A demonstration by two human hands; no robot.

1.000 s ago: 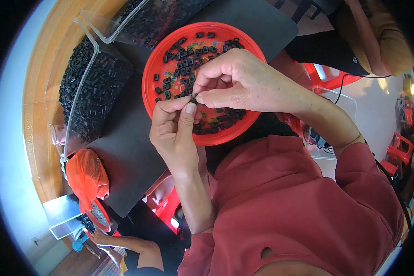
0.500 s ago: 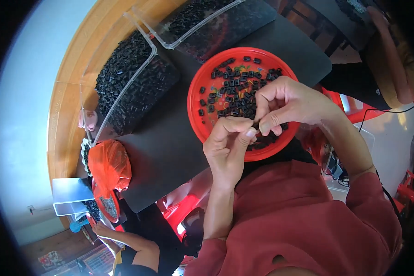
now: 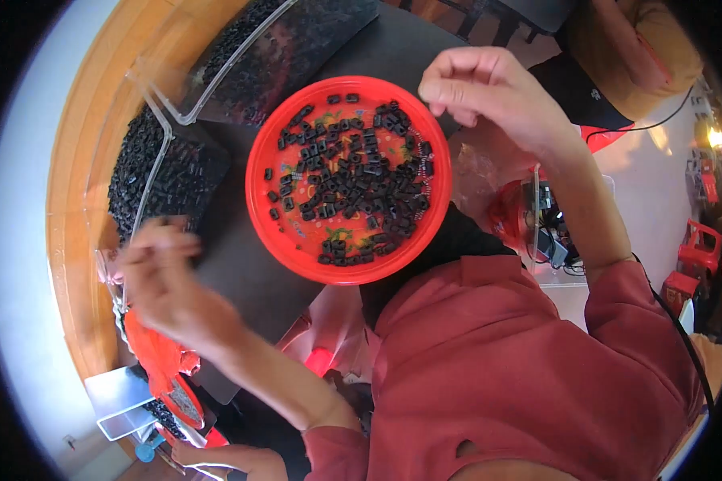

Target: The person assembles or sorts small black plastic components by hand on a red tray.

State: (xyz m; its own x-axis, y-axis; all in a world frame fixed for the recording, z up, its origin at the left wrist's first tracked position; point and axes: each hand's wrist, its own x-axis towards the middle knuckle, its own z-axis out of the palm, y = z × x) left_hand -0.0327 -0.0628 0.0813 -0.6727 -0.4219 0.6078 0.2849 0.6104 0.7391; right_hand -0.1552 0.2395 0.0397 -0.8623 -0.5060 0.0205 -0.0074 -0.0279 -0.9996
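A round red tray (image 3: 258,228) holds many small black plastic pieces (image 3: 353,176), several of them with a hole through them. A few tiny pale bits (image 3: 297,175), perhaps springs, lie among them. My right hand (image 3: 485,86) is raised by the tray's upper right rim, thumb and fingers pinched together; whatever is between them is hidden or too small to name. My left hand (image 3: 168,276) is out at the left, beside a clear bin (image 3: 156,180) heaped with black pieces. Motion smears its fingers, so I cannot see whether it holds anything.
A second clear bin (image 3: 297,60) of black pieces stands behind the tray on the dark table (image 3: 269,297). An orange plastic bag (image 3: 156,353) and a smaller red tray (image 3: 186,401) are at the left. Another person's arm (image 3: 241,459) shows lower left; someone else sits upper right.
My hands were together over the tray and have moved apart. The left swung far left toward the bin; the right rose and uncovered the tray. The whole view has shifted.
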